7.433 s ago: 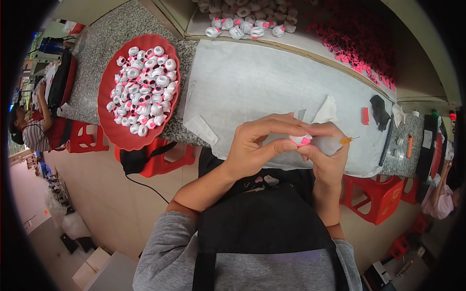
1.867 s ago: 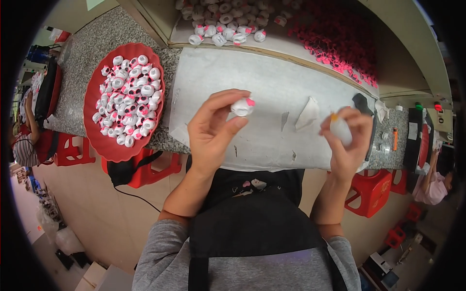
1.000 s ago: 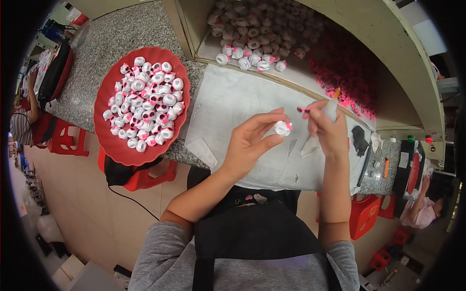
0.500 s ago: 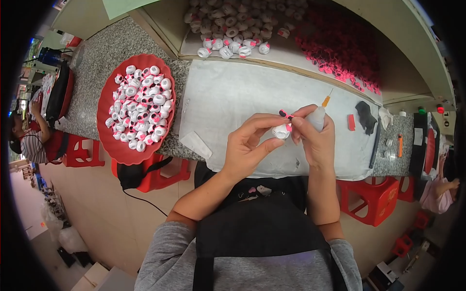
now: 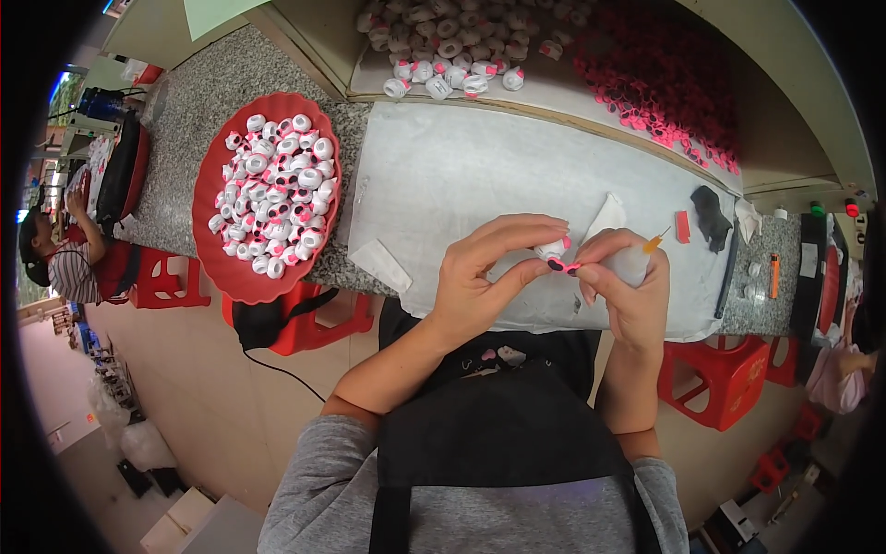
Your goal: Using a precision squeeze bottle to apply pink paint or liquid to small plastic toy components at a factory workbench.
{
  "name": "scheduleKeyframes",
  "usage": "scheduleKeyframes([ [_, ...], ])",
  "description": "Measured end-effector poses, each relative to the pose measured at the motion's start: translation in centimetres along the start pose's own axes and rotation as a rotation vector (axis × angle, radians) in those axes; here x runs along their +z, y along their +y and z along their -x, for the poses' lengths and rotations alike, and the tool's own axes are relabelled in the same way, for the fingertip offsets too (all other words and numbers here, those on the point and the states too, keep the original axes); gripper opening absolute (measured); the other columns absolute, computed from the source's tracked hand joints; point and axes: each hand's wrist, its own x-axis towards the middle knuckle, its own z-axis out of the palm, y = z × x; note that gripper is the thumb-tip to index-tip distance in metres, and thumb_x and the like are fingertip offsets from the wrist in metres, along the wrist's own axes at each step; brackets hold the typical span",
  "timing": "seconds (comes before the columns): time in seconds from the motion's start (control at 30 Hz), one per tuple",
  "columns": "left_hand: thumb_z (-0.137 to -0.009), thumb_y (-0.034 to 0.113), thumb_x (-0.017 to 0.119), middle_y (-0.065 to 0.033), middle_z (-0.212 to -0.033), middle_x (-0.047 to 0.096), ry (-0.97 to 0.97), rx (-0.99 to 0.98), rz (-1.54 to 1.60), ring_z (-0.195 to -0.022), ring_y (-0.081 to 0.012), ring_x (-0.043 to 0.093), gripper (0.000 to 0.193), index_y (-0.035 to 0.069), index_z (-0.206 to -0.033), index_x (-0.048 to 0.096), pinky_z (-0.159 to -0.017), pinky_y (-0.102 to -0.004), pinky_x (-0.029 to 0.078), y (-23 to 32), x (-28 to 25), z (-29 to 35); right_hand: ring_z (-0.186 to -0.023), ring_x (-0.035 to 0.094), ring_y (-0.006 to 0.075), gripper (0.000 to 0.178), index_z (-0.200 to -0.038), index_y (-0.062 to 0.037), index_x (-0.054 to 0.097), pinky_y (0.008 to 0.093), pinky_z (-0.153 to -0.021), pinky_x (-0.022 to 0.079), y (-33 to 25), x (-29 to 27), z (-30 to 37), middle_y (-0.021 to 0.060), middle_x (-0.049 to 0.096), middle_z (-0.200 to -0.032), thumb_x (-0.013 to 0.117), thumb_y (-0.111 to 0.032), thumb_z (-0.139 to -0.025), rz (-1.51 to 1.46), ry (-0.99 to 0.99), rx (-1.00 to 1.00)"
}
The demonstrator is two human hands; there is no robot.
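White piece [image 5: 554,248] in work: pink-and-black part [image 5: 562,266] is up against it, can't tell if seated. Red dish [image 5: 203,198] on the tabletop [image 5: 355,120] holds many whites, a good number showing pink-and-black parts, so those look done. Left by the look of it: white pile [image 5: 448,46] and pink pile [image 5: 664,97] on the shelf. White piece sits between left hand [image 5: 544,249] thumb and fingers, closed lightly. Right hand [image 5: 585,261] just beside, pinching the part's end, needle-tipped bottle [image 5: 628,266] in its grip.
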Motion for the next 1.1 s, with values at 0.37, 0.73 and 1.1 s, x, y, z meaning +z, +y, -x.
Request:
scheduleKeyframes([
  [0.37,-0.070,-0.005,0.054,-0.0183,-0.100,0.049,0.002,0.000,0.154,-0.093,-0.0223,0.049,0.022,-0.002,-0.091,0.051,-0.079,-0.0302,0.039,0.2,0.0,0.2,-0.052,0.047,0.0104,0.011,-0.072,0.0039,0.052,0.0186,-0.041,0.035,0.5,0.6,0.1,0.0099,0.051,-0.070,0.057,0.007,-0.063,0.116,0.033,0.008],
  [0.73,-0.073,0.000,0.053,-0.0148,-0.099,0.051,0.023,-0.154,0.289,-0.094,-0.0183,0.048,0.022,-0.004,-0.094,0.047,-0.085,-0.0327,0.036,0.7,-0.1,0.7,-0.062,0.046,0.0052,0.029,-0.088,0.0021,0.054,0.0169,-0.053,0.035,0.7,1.8,0.4,0.0033,0.054,-0.075,0.064,0.004,-0.061,0.029,-0.019,-0.051],
  [1.1,-0.070,0.004,0.057,-0.0120,-0.088,0.056,-0.004,0.014,0.204,-0.089,-0.0200,0.051,0.018,-0.001,-0.087,0.054,-0.091,-0.0434,0.027,0.4,-0.1,0.7,-0.051,0.046,0.0066,0.022,-0.082,0.0019,0.055,0.0170,-0.044,0.036,1.2,2.3,0.9,0.0058,0.056,-0.066,0.065,0.001,-0.062,-0.059,0.040,-0.110],
])
